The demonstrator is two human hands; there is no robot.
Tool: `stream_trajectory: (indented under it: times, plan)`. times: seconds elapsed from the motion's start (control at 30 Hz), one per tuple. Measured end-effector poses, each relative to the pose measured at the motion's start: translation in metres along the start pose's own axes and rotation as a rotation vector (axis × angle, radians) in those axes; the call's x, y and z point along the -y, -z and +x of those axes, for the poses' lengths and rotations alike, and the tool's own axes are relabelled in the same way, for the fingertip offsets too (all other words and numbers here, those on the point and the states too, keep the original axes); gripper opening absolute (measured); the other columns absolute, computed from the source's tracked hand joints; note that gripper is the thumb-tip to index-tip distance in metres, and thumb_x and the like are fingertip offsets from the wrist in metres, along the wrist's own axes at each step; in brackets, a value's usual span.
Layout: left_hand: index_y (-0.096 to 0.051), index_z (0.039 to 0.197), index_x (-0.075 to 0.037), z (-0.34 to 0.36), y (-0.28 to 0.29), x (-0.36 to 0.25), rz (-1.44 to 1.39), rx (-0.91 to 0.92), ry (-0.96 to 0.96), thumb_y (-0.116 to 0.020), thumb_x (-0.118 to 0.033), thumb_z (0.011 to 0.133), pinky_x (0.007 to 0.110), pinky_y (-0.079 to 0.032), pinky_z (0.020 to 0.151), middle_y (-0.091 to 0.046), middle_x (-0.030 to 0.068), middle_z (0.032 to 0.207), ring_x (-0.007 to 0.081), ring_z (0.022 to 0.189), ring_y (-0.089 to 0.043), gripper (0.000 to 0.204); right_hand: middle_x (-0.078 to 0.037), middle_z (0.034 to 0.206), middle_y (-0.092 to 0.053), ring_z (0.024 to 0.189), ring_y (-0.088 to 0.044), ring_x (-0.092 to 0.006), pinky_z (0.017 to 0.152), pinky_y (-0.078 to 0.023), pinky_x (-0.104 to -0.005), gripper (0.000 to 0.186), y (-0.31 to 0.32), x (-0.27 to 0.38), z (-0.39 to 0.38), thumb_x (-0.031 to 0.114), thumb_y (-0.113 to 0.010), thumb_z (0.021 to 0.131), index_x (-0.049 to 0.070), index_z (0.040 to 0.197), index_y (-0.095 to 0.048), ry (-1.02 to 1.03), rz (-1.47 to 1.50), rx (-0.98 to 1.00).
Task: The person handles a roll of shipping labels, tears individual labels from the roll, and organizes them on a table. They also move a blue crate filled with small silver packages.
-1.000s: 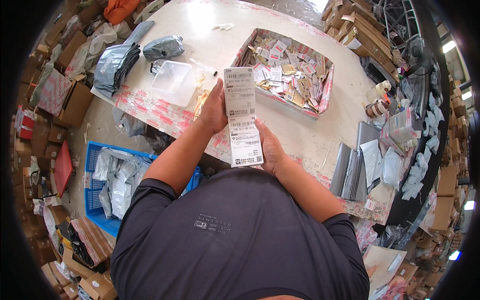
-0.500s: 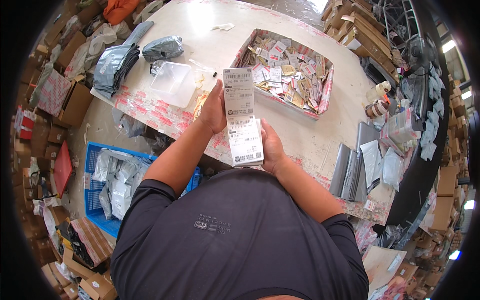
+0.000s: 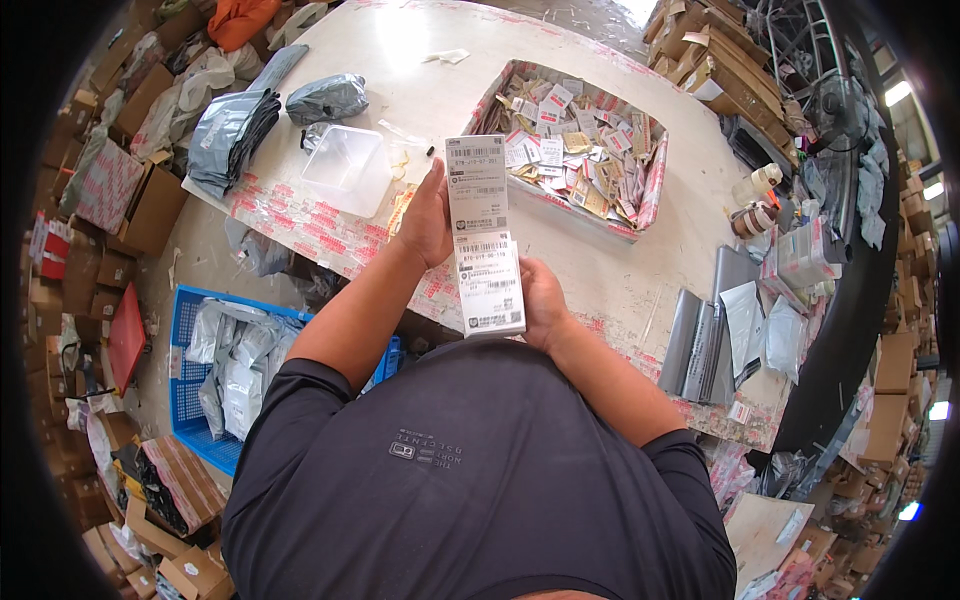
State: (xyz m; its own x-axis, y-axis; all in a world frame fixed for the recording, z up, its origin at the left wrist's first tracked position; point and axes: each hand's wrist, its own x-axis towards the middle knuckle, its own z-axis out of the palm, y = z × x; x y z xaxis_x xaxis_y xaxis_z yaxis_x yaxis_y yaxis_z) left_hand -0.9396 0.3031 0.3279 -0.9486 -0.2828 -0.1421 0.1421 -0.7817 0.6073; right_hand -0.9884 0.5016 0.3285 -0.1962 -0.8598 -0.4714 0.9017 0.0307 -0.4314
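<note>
Fingers of the left hand (image 3: 426,220) grasp the white printed labels (image 3: 478,205) by their far left side; those of the right hand (image 3: 542,305) hold the near right side. Both labels are above the near edge of a large pale table (image 3: 600,290). Near left is a blue crate (image 3: 178,365). On the table: an open box (image 3: 655,187) far right, folded grey bags (image 3: 228,135) far left, a clear tub (image 3: 342,180) near them, and small tags (image 3: 575,142) filling the box.

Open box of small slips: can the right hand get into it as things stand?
Probably yes: the box is open-topped, and bare table shows between it and the right hand. That hand is holding the lower part of the labels, though, so it would likely have to let go first.
</note>
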Motion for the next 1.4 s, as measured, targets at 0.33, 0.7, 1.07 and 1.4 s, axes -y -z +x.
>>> stream_trajectory:
  times: [0.33, 0.7, 1.07, 1.4]
  plan:
    - [-0.05, 0.142, -0.005, -0.001, -0.003, -0.001, -0.012, 0.016, 0.018, -0.038, -0.071, 0.098, 0.052, -0.051, 0.102, -0.063, 0.0158, 0.131, 0.0326, 0.118, -0.063, 0.081, -0.021, 0.12, -0.067, 0.104, -0.071, -0.0291, 0.087, -0.061, -0.0424, 0.051, -0.014, 0.001, -0.005, 0.038, -0.047, 0.105, -0.003, 0.135, -0.052, 0.044, -0.103, -0.044]
    - [-0.05, 0.142, -0.005, -0.003, -0.004, 0.0, 0.032, 0.0, 0.0, -0.038, -0.073, 0.096, 0.052, -0.05, 0.103, -0.063, 0.017, 0.131, 0.0337, 0.119, -0.062, 0.082, -0.019, 0.122, -0.068, 0.104, -0.071, -0.0295, 0.093, -0.058, -0.0444, 0.058, -0.01, 0.005, -0.008, 0.041, -0.032, 0.104, -0.002, 0.138, -0.051, 0.041, -0.017, 0.078]
    - [-0.05, 0.142, -0.005, -0.004, -0.009, -0.004, -0.04, 0.011, 0.001, -0.041, -0.072, 0.096, 0.051, -0.05, 0.104, -0.063, 0.0168, 0.131, 0.0331, 0.122, -0.061, 0.082, -0.019, 0.117, -0.069, 0.098, -0.072, -0.0306, 0.086, -0.061, -0.0471, 0.047, 0.0, -0.004, -0.004, 0.033, -0.042, 0.105, -0.003, 0.133, -0.055, -0.003, -0.194, -0.116]
    - [-0.05, 0.142, -0.006, -0.001, 0.0, 0.001, 0.014, 0.02, -0.005, -0.04, -0.071, 0.096, 0.052, -0.05, 0.103, -0.061, 0.0159, 0.134, 0.0335, 0.12, -0.062, 0.081, -0.02, 0.118, -0.068, 0.101, -0.072, -0.03, 0.089, -0.06, -0.0443, 0.052, -0.019, 0.006, -0.012, 0.039, -0.04, 0.106, -0.003, 0.134, -0.052, 0.074, -0.041, 0.01]
